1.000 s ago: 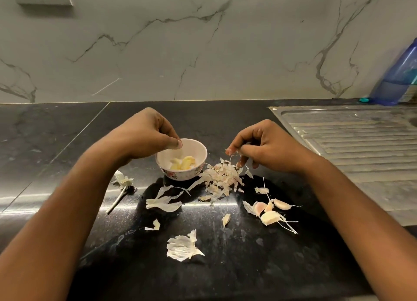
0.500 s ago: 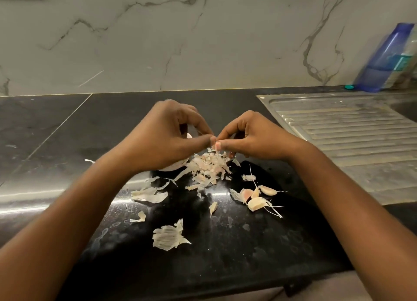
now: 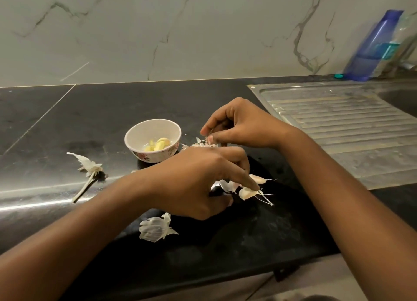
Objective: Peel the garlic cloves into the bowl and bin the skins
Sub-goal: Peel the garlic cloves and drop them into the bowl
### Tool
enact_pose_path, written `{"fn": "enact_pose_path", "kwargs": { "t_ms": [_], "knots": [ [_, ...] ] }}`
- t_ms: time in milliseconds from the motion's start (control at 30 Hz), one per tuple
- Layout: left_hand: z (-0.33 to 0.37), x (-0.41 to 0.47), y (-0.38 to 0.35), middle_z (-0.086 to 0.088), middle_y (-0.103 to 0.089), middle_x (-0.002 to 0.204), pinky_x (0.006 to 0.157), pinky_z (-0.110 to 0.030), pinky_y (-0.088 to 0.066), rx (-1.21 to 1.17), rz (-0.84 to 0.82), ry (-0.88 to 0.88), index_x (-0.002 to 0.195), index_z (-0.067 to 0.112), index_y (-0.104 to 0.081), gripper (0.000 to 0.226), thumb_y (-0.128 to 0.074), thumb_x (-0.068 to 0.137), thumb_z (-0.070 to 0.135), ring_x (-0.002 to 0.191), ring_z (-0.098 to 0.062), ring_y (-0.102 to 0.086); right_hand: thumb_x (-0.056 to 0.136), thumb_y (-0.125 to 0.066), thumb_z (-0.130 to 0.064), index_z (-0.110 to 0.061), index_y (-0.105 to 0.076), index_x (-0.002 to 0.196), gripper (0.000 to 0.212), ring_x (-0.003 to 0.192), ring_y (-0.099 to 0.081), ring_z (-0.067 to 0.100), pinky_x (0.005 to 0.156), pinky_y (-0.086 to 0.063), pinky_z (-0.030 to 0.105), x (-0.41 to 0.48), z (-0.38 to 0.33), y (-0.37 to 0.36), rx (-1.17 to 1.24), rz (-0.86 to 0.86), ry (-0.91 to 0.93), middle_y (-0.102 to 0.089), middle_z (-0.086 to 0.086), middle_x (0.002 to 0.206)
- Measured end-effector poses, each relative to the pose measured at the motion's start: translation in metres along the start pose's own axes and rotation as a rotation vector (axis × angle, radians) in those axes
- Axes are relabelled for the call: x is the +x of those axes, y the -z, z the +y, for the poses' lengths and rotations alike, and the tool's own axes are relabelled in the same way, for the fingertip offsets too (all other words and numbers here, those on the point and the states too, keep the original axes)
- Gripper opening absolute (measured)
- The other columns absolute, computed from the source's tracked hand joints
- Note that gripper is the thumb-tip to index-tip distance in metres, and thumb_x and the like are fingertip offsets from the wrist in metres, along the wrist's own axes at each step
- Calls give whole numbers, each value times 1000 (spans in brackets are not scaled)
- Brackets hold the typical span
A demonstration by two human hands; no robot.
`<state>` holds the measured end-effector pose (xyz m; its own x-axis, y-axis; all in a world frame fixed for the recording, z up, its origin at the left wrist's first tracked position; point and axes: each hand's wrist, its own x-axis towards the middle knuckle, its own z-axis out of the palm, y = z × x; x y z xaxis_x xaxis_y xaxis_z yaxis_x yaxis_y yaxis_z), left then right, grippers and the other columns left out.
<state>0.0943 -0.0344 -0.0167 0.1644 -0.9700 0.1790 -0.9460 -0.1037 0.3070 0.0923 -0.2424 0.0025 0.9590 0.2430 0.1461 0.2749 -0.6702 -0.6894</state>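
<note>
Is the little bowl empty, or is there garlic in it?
Not empty. The bowl stands upright with a few yellow peeled cloves lying at its bottom, far from full.

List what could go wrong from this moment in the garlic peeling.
Loose skins lie spread on the counter near its front edge; a forearm could sweep them off.
The left hand reaches for the unpeeled cloves close to the bowl; its wrist might knock it.
No bin is in view, so skins may pile up.

Black table (image 3: 90, 120) carried: small bowl (image 3: 155, 157) mid, unpeeled cloves (image 3: 247, 192) right of it, loose skin (image 3: 155, 229) near front edge, garlic stem (image 3: 86, 183) left, blue bottle (image 3: 372, 48) back right, drainboard (image 3: 338, 124) inset right.
</note>
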Motion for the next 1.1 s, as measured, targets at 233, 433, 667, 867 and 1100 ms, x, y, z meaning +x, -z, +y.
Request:
{"fn": "enact_pose_path", "kwargs": {
  "t_ms": [233, 433, 667, 867, 1100],
  "knots": [
    [3, 0, 2, 22, -57, 123, 80, -21, -50, 63, -12, -30, 133, 40, -68, 34, -70, 99, 37, 106, -2, -59, 93, -80, -12, -13, -84, 104, 11, 76, -78, 16, 74, -61, 24, 1, 0, -1, 11, 29, 1, -81, -1, 84],
    [-3, 3, -2, 15, -64, 118, 83, -35, -57, -67, 76, -11, 127, 31, -74, 25, -66, 104, 32, 106, -8, -65, 96, -79, -18, -13, -85, 101, 9, 73, -75, 10, 67, -56, 19, -1, -1, -1, 23, 44, 5, -81, -2, 84],
    [-24, -4, 19, 7, -72, 101, 66, -48, -55, -240, 433, 142, 114, 25, -80, 17, -73, 99, 20, 75, -23, -67, 88, -81, -8, -11, -83, 94, 7, 62, -60, 15, 59, -48, 31, -3, 0, 4, 158, 28, -22, -73, 11, 72],
    [-38, -14, 41, 10, -76, 97, 70, -44, -59, -180, 556, 233, 112, 24, -81, 16, -73, 98, 20, 76, -21, -69, 102, -58, 1, -3, -79, 106, 22, 86, -79, 33, 59, -52, 32, -7, -6, 14, 271, -27, -104, -81, 16, 102],
    [-41, -17, 44, 2, -80, 89, 77, -37, -66, -290, 601, 308, 110, 15, -81, 15, -76, 95, 11, 78, -18, -78, 99, -70, -25, 1, -77, 111, 30, 83, -71, 30, 56, -51, 26, -8, -10, 15, 407, -107, -121, -79, 18, 103]
  ]
}}
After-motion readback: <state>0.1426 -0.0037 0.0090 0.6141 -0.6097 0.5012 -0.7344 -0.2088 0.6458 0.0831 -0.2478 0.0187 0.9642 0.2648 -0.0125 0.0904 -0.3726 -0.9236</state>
